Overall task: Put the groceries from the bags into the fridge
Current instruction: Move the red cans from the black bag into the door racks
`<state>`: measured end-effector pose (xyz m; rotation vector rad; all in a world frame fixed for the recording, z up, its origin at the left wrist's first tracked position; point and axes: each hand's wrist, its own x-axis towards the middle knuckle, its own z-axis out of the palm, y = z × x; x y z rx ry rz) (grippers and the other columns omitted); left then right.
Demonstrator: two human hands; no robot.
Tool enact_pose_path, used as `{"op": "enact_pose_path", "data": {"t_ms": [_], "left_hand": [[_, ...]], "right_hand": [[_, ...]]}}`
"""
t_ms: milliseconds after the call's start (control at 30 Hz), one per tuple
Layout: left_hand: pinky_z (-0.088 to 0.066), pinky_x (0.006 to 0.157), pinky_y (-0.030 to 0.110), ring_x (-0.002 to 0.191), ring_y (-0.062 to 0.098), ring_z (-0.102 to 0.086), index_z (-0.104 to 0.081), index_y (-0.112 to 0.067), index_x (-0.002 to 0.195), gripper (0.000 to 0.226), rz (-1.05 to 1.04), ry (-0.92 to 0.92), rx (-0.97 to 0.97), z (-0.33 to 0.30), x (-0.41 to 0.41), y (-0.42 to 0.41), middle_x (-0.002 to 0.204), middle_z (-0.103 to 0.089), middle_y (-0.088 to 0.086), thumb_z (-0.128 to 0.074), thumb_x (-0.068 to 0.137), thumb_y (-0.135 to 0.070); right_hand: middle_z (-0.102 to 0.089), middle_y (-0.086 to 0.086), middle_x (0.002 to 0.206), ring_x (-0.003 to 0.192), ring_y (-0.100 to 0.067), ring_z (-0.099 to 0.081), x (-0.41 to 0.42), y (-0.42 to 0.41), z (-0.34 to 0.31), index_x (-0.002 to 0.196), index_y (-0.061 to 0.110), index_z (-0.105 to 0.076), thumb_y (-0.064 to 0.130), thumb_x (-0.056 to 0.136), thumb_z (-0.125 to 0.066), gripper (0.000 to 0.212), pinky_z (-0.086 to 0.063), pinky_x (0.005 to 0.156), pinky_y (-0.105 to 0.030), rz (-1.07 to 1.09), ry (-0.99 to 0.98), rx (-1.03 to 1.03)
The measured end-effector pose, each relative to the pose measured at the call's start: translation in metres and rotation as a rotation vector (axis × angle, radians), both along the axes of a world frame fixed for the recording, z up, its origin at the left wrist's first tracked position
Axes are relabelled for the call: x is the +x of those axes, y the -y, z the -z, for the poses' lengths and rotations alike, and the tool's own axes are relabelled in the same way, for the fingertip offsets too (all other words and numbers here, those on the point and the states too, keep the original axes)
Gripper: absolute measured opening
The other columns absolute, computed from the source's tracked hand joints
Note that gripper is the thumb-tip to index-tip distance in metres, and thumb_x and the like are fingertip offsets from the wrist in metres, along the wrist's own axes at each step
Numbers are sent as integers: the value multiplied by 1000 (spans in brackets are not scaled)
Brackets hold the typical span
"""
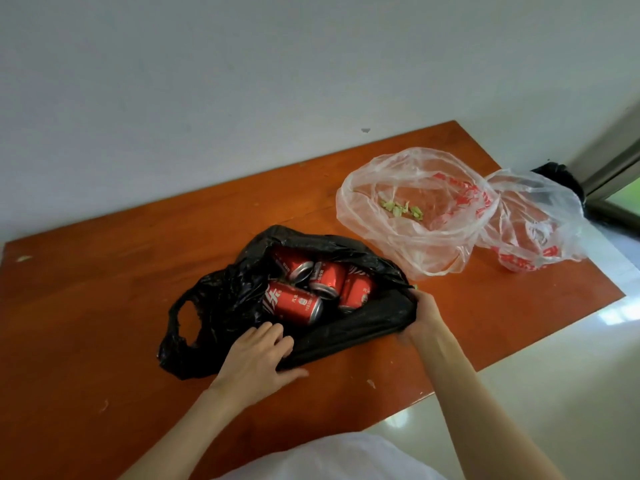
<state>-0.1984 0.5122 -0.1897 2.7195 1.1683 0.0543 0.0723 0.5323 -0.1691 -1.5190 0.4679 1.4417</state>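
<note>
A black plastic bag (242,303) lies open at the centre of the frame on an orange-brown wooden table (104,289). Inside its mouth four red drink cans (294,303) lie on their sides, touching one another; one carries white lettering and faces the lower part of the frame. The left hand (258,358), at lower centre, rests on the near edge of the bag, its fingers curled over the plastic rim and the thumb spread flat on the tabletop. The right hand (420,320), right of centre, pinches the right edge of the same bag, fingers closed on a fold of the plastic. One handle loop of the bag lies slack toward the left of the frame.

In the upper right a clear plastic bag (415,209) with red print stands open, holding only a few pale green leaf scraps (401,209). Just beside it, farther right, a second clear bag (533,223) with red print lies crumpled at the table's corner. A white wall (242,81) fills the upper frame; pale floor tiles (571,393) show at lower right. Small scraps dot the tabletop.
</note>
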Motion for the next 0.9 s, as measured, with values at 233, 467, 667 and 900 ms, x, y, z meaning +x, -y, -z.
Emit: {"op": "enact_pose_path", "data": {"t_ms": [233,467,667,900], "left_hand": [[-52,66,26,76,13,-60,-66,-15,87,25,-99,160,180,-29,20,-41,85,-60,-2,-44,93,-25],[-43,92,39,100,25,-58,-64,-14,104,22,-4,-167,148,-29,40,-126,102,-62,5,-65,82,-16],[-25,111,38,138,26,-23,-13,-27,148,90,-102,-199,6,-44,37,-179,150,-25,7,-64,77,-53],[-30,108,43,139,26,-21,-29,-22,143,72,-154,-128,-13,-39,59,-182,150,-23,8,-59,84,-47]], "right_hand": [[-53,-8,109,104,-26,-49,-9,-4,-14,109,6,-56,13,88,-56,22,-40,86,-32,-496,1486,157],[-48,-11,128,119,-30,-45,-31,-34,-5,132,8,-42,16,92,-49,41,-41,93,-40,-1434,1741,336],[18,-11,156,143,-34,16,3,-46,1,146,26,17,44,79,-66,108,-4,113,-58,-1828,1550,92],[20,-10,155,142,-34,17,12,-46,3,148,26,11,51,78,-64,106,0,113,-56,-1866,1428,81]]}}
